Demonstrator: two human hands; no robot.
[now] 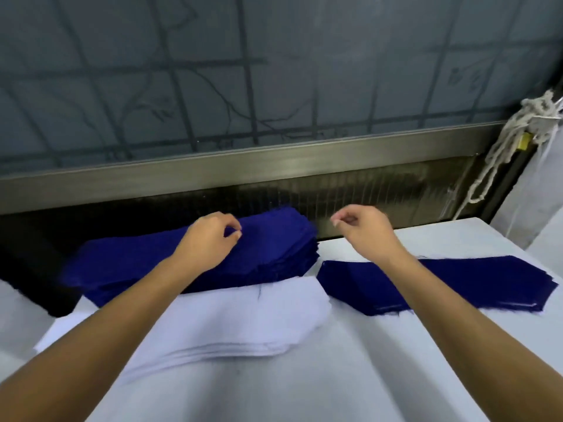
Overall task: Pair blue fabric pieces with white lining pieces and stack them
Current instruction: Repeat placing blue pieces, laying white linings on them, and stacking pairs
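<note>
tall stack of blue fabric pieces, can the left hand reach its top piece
Probably yes: the left hand sits right over the tall stack of blue fabric pieces, with nothing lying on top.

Left hand (210,239): fingertips curl onto the tall stack of dark blue fabric pieces (274,239); whether they pinch the top piece cannot be told.
Right hand (362,229): thumb and forefinger meet in the air; anything between them is too small to tell.
Tall blue stack: middle hidden by the left forearm; left end blurs into the dark beyond the far edge of the white-covered table (335,376).
Stack of white lining pieces (243,318): far edge hidden under the blue stack, left part under the forearm.
Flat pile of dark blue pieces (457,284): crossed by the right forearm; layer count unreadable.
Off-white knotted rope (518,132): cut by the right edge.
</note>
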